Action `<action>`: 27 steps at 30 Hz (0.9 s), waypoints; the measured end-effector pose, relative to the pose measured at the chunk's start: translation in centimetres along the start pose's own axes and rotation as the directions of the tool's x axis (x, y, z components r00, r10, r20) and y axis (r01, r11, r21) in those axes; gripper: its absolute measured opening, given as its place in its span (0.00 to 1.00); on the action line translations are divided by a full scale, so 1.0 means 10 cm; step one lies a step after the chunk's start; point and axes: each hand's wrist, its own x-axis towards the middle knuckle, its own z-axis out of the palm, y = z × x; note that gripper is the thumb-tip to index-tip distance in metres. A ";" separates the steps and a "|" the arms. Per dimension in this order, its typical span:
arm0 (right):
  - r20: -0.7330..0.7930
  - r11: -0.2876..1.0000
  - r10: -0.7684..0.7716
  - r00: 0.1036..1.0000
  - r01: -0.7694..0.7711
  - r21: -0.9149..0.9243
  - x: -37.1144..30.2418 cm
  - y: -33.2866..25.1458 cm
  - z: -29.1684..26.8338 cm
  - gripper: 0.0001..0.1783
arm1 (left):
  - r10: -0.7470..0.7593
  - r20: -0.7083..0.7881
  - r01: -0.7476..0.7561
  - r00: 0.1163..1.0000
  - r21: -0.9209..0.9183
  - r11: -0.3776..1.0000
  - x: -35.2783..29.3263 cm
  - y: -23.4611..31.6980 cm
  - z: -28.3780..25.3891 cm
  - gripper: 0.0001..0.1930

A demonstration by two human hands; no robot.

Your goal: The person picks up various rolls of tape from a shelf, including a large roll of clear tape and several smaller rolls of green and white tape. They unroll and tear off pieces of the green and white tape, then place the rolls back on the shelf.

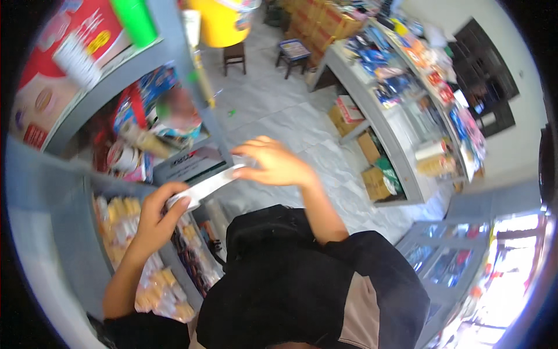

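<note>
A long, narrow white strip (210, 186), which could be a flat box or folded paper, stretches between my two hands in front of the grey shelf unit. My left hand (156, 220) pinches its lower left end, thumb on the near face and fingers behind. At the opposite end my right hand (278, 164) grips it between thumb and fingers. Something pale and see-through shows beside the right fingertips, too blurred to name. Just beyond the strip, a dark grey box (192, 164) lies on the shelf. Below my left hand are packs of yellowish goods (157, 291) in clear wrapping.
Packages and rolls crowd the grey shelf unit (218, 125) at left. A yellow bucket (224, 23) rests on a small stool (234, 57), near a second stool (292, 52). A long counter (401, 145) heaped with goods runs along the right, cardboard boxes (376, 181) beneath it.
</note>
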 end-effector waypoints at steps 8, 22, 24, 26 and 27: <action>-0.379 0.787 -0.285 0.880 0.441 0.432 -0.02 -0.44 0.39 0.20 | 0.085 0.189 -0.129 0.978 0.234 0.964 0.09 0.23 0.17 0.06; -0.398 0.882 -0.156 0.904 0.309 0.356 -0.19 -0.38 0.72 0.17 | -0.296 0.225 0.153 0.928 0.495 0.856 -0.03 0.41 0.24 0.24; -0.409 0.829 -0.022 0.912 0.245 0.503 -0.28 -0.50 0.75 0.15 | -0.304 0.254 0.172 0.918 0.436 0.884 -0.09 0.52 0.25 0.24; -0.573 0.845 -0.063 0.817 0.349 0.404 -0.21 -0.41 0.85 0.12 | -0.318 0.319 0.208 0.893 0.333 0.920 -0.09 0.69 0.29 0.24; -0.501 0.833 -0.063 0.863 0.322 0.451 -0.24 -0.42 0.84 0.13 | -0.313 0.300 0.205 0.901 0.341 0.918 -0.10 0.69 0.31 0.24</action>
